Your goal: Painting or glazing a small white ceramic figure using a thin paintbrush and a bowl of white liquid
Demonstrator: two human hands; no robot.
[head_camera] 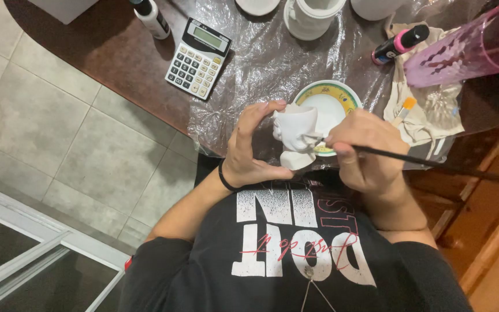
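Hands: you are working both close to your chest, over the near edge of the table [116, 52], so the piece is sitting right under your eyes.
Left hand [248, 151]: you are curling it into a wide C, thumb under the base and fingertips over the rim, clamping the white ceramic figure cup [294, 134] from top and bottom; that grip is leaving its side face bare toward the brush.
Right hand [364, 151]: you are pinching the long black-handled paintbrush [411, 157] low on the shaft, near the bristles, probably for fine control; the handle is trailing off to your right.
Cup position: it is being held in the air, tilted, just in front of the small bowl [346, 99], not resting on anything.
Brush tip: it is touching, or almost touching, the cup's side; I cannot tell which.
Plastic sheet [261, 58]: it is covering the dark table under the work, seemingly to catch drips.
Cloth [434, 112]: it is lying to your right, with a second small brush [403, 110] resting on it within reach.
Pink tumbler [469, 49]: it is standing beyond the cloth.
Calculator [198, 58]: it is lying to the left, well apart from the painting.
Paint bottle [398, 43]: it is lying on its side near the tumbler.
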